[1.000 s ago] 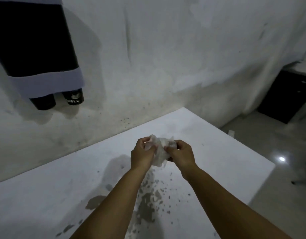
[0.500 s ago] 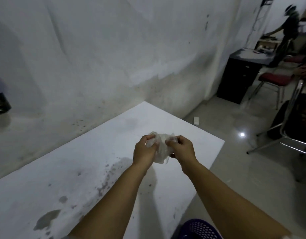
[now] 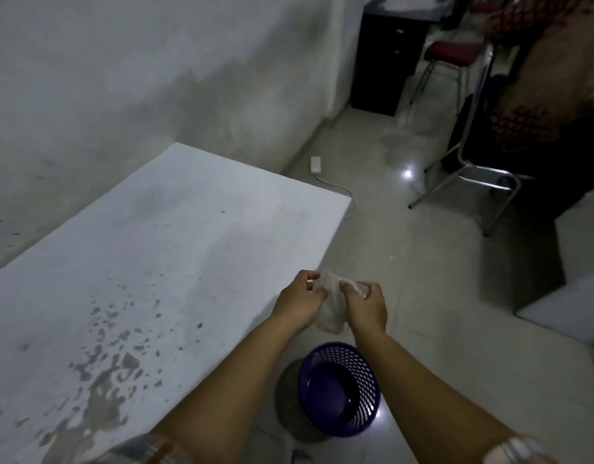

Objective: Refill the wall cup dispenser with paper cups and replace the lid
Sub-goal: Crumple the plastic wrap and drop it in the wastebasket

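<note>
Both the left hand (image 3: 299, 301) and right hand (image 3: 364, 308) are closing on a crumpled plastic wrapper (image 3: 329, 296), hovering at twelve o'clock above the purple bin (image 3: 339, 390), beside the desk (image 3: 155, 246); it is looking light, soft, slippery; bunching it firmly seems best.

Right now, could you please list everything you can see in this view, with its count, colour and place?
Table: one, white with dark stains, at left against the wall.
Crumpled plastic wrapper: one, translucent whitish, held between both hands above the floor just past the table's edge.
Waste basket: one, purple mesh, on the floor below the hands.
Power strip: one, white with cord, on the floor by the wall.
Cabinet: one, black, far against the wall.
Chair: one, red seat, metal legs, beside the cabinet.
Metal chair frame: one, silver, at right.
Left hand: gripping the wrapper.
Right hand: gripping the wrapper.
</note>
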